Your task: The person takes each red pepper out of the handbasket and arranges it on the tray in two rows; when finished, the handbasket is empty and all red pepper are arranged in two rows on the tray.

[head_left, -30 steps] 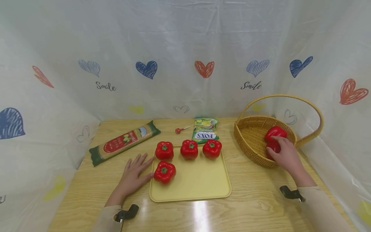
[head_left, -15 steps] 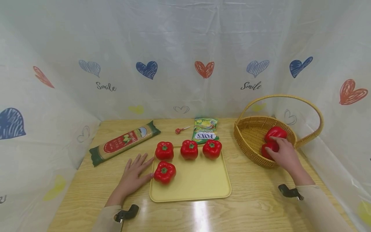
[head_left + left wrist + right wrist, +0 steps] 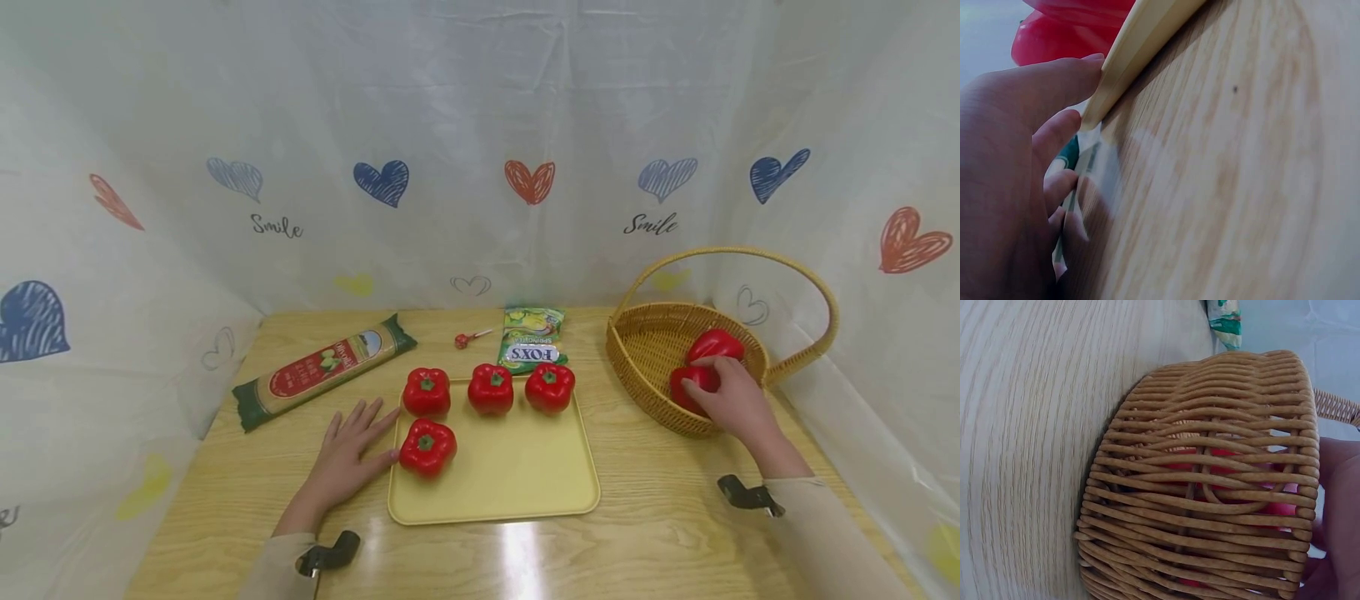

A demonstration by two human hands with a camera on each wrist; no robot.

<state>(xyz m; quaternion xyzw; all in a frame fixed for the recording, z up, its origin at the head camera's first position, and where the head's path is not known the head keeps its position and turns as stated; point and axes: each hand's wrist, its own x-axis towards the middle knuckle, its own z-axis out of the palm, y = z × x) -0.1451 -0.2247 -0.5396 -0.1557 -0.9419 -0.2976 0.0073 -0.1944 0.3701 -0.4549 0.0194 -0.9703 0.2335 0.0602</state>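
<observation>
In the head view my right hand (image 3: 738,408) reaches over the near rim of a wicker basket (image 3: 637,385) and grips a red bell pepper (image 3: 684,388) inside it. A second red pepper (image 3: 716,342) lies just behind that one. The right wrist view shows the basket's woven side (image 3: 1210,462), with red showing through the gaps and the hand (image 3: 1341,506) partly hidden at the rim. My left hand (image 3: 341,458) lies with fingers spread, thumb and index finger at the left edge of a yellow tray (image 3: 517,475). Beside the thumb sits another bell pepper (image 3: 427,448).
Three more red peppers line the tray's back edge, the middle one (image 3: 491,389) among them. Behind them lie a green FOX'S candy bag (image 3: 532,337) and a red lollipop (image 3: 461,340). A long spaghetti pack (image 3: 322,371) rests at the left. The basket's handle (image 3: 828,308) arches up.
The pepper in my right hand has shifted a little to the left inside the basket, against its near wall. My left hand has stayed at the tray.
</observation>
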